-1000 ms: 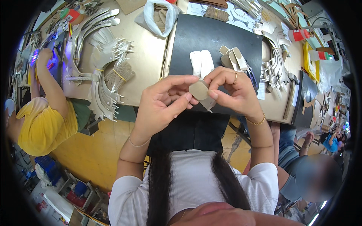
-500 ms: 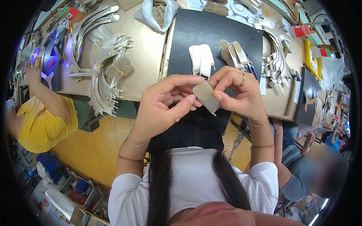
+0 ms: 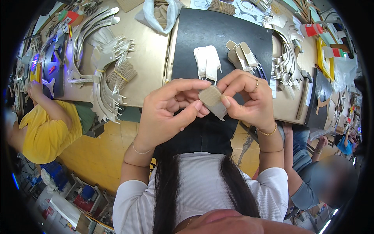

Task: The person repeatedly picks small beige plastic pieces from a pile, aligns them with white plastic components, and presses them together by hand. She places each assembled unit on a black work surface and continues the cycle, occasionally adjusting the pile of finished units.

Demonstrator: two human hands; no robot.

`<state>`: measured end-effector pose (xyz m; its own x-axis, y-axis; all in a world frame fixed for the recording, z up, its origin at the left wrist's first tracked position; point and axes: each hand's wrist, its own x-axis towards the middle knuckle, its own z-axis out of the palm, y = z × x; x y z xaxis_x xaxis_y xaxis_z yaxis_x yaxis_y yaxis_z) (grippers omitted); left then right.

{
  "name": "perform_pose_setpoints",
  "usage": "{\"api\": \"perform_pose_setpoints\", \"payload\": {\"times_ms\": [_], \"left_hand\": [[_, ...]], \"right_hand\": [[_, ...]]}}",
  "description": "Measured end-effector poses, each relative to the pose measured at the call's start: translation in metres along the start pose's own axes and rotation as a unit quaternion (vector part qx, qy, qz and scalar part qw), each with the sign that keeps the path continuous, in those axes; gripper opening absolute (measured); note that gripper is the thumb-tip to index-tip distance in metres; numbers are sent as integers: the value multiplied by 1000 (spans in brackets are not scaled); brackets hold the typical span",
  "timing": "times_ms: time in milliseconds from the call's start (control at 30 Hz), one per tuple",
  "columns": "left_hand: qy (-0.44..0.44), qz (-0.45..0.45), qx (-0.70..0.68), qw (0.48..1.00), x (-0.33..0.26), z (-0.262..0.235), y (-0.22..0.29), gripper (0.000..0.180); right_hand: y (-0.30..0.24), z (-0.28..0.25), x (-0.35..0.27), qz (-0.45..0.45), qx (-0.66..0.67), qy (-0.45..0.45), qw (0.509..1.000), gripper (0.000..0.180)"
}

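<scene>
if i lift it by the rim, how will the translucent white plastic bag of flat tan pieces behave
The white bag looks floppy, judging by its creased, slumped walls. The tan pieces would probably shift, since they seem loosely piled.

Corresponds to a workshop. Comprises a long workbench [image 3: 152, 58] with a black mat [image 3: 230, 31], a hammer [image 3: 302, 99], banded bundles of flat pieces [image 3: 122, 74] and a red-and-white bottle [image 3: 311, 30]. Accommodates a worker in yellow [image 3: 48, 132] at left, a worker in grey [image 3: 306, 177] at right.
</scene>
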<state>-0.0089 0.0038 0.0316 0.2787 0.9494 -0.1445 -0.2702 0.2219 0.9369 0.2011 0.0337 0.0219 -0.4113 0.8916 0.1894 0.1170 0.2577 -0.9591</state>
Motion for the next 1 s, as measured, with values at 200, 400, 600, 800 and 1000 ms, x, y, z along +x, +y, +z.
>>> {"api": "perform_pose_setpoints", "payload": {"times_ms": [200, 400, 600, 800, 1000], "left_hand": [[19, -7, -28, 999, 1, 3, 0, 32], [16, -15, -32, 999, 3, 4, 1, 32], [18, -21, -22, 999, 1, 6, 4, 33], [23, 21, 23, 999, -1, 9, -1, 34], [35, 54, 10, 998, 0, 9, -7, 27]], "right_hand": [[1, 1, -1, -7, -8, 15, 1000, 12], [1, 3, -2, -17, -12, 29, 999, 13], [0, 5, -4, -30, -36, 45, 998, 14], [-2, 7, -6, -36, -45, 55, 997, 14], [-4, 9, -9, -33, -49, 59, 997, 14]]}}
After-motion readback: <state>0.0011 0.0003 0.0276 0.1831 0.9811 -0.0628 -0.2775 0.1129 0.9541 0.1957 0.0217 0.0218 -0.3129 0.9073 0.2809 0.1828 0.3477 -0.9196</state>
